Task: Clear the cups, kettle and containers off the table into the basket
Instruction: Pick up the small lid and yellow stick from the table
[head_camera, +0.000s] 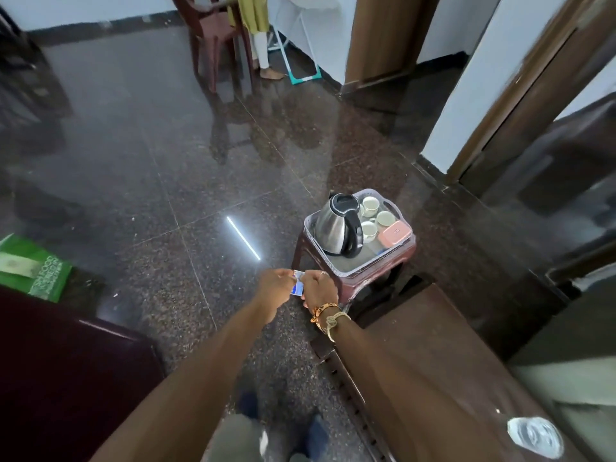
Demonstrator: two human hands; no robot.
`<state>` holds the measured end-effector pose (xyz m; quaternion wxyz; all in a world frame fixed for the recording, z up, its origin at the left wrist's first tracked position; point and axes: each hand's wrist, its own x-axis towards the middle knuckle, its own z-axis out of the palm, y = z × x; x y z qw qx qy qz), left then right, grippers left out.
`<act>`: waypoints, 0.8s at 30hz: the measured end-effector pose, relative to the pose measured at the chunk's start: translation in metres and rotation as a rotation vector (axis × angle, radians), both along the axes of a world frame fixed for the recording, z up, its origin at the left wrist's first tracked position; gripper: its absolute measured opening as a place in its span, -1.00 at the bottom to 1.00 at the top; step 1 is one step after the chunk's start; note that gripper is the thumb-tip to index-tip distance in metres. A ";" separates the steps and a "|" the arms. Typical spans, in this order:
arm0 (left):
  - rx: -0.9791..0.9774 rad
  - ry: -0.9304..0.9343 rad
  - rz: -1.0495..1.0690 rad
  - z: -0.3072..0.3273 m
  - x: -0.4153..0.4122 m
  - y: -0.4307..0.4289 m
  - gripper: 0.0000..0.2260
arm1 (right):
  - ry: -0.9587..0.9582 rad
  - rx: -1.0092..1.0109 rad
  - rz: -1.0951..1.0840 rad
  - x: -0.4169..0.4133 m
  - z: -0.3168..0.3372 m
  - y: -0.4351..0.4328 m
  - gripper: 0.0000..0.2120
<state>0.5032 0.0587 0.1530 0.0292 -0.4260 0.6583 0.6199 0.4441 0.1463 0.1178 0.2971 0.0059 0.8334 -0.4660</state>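
Both hands (276,287) (319,290) on packet (297,287), near basket (328,253) rim.

Light: dim, cool, from overhead.
Glare: white tube streak on glossy floor (186,181), centre.
Kettle (333,225): pale highlights.
Blur: edges smeared, upper-right doorway (533,95) bowed.

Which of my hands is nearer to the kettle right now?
Right. The right hand sits in front of the kettle, near the front edge of the basket; the left hand is beside it, farther to the left. Both hold a small packet.
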 end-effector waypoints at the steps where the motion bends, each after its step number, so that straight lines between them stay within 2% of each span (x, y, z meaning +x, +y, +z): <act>1: -0.004 -0.017 -0.029 -0.003 -0.009 -0.003 -0.76 | -0.004 0.013 -0.011 -0.009 -0.008 -0.001 -0.63; 6: 0.032 -0.058 -0.199 -0.004 -0.074 -0.012 -0.75 | -0.016 0.068 -0.127 -0.056 -0.024 0.000 -0.78; 10: 0.005 -0.018 -0.347 0.005 -0.142 -0.016 -0.75 | 0.036 0.075 -0.286 -0.097 0.037 0.001 -0.72; 14: 0.056 -0.003 -0.493 0.015 -0.193 -0.009 -0.75 | 0.058 0.077 -0.441 -0.131 0.058 0.013 -0.65; 18: 0.096 -0.033 -0.534 0.013 -0.222 0.013 -0.74 | 0.078 0.113 -0.579 -0.142 0.058 0.029 -0.46; 24: 0.103 -0.069 -0.668 -0.035 -0.228 0.038 -0.79 | -0.002 0.151 -0.662 -0.139 0.036 0.053 -0.52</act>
